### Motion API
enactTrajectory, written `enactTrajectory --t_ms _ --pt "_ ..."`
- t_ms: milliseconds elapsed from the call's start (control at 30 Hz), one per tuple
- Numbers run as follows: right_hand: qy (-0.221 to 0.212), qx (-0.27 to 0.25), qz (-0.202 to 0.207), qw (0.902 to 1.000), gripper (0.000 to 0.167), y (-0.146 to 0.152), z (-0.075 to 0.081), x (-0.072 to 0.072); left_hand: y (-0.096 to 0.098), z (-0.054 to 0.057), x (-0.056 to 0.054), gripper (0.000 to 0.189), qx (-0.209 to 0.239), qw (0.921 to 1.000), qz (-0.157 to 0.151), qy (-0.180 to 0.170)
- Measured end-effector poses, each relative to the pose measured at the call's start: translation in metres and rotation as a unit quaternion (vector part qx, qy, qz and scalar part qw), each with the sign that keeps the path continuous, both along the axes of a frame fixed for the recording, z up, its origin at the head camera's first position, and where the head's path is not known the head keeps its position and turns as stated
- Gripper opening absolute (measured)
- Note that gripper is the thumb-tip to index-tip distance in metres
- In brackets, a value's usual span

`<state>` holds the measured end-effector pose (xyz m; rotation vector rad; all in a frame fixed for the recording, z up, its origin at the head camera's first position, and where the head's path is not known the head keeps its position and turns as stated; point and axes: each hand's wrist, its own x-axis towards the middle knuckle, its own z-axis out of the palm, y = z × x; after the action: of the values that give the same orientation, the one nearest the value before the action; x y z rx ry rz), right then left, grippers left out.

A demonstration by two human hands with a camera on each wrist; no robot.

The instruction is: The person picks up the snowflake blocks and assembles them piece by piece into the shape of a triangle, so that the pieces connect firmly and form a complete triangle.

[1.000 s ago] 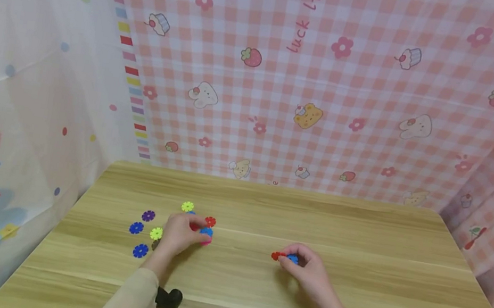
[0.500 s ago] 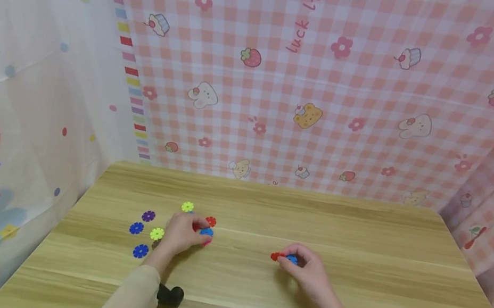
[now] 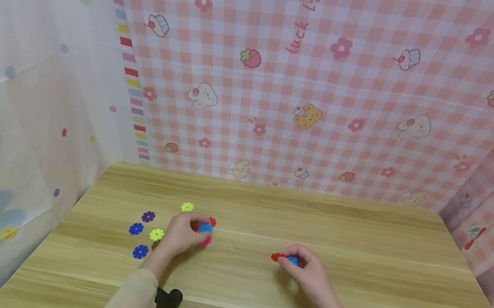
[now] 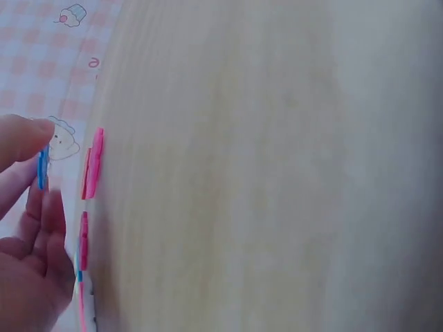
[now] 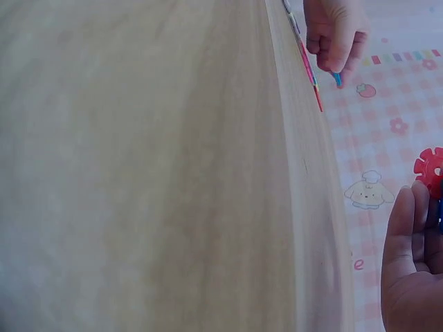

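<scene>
My left hand [image 3: 180, 234] pinches a light blue snowflake disc [image 3: 205, 228] between thumb and fingers, over the left part of the table. In the left wrist view that disc [image 4: 43, 168] is seen edge-on, apart from the discs lying on the table. A pink disc [image 3: 206, 241] and a red disc [image 3: 213, 222] lie close by it, partly covered. To the right, my right hand [image 3: 309, 273] holds a red snowflake disc [image 3: 276, 256] and a blue one [image 3: 292, 260] together. How these two join is hidden by the fingers; the right wrist view shows the red disc [image 5: 428, 168] at its edge.
Around the left hand lie several loose discs: a purple one [image 3: 148, 216], dark blue ones [image 3: 140, 251], yellow ones [image 3: 156, 234] and a brown one [image 3: 156, 244] partly under the hand. The wooden table [image 3: 235, 287] meets a pink checked cloth [image 3: 286, 90] at the back.
The left hand's light blue disc has risen slightly, uncovering more of the pink disc and covering part of the red one. My right hand stays in place with its discs.
</scene>
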<state>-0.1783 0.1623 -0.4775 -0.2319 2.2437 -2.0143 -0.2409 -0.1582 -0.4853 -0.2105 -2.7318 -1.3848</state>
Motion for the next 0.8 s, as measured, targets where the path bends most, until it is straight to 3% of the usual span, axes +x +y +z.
enactTrajectory --t_ms 100,267,433,567,800 --pt "0.001 0.001 -0.002 1.0000 0.020 0.000 0.001 0.000 0.002 0.001 0.002 0.026 0.019 0.9998 -0.001 -0.008" --pt "0.009 0.004 0.002 0.9999 0.019 -0.002 -0.001 -0.001 0.011 0.003 0.010 0.027 0.068 0.9958 -0.019 -0.058" --pt "0.016 0.010 0.003 0.9998 0.018 -0.005 -0.003 -0.001 0.027 0.006 0.018 0.032 0.127 0.9863 -0.076 -0.073" --pt "0.022 0.018 0.005 0.9996 0.018 -0.007 -0.003 -0.001 0.040 0.008 0.024 0.034 0.146 0.9783 -0.124 -0.079" --pt "0.047 0.037 0.027 0.9978 0.016 -0.010 -0.003 0.000 0.062 0.012 0.033 0.033 0.175 0.9665 -0.164 -0.092"
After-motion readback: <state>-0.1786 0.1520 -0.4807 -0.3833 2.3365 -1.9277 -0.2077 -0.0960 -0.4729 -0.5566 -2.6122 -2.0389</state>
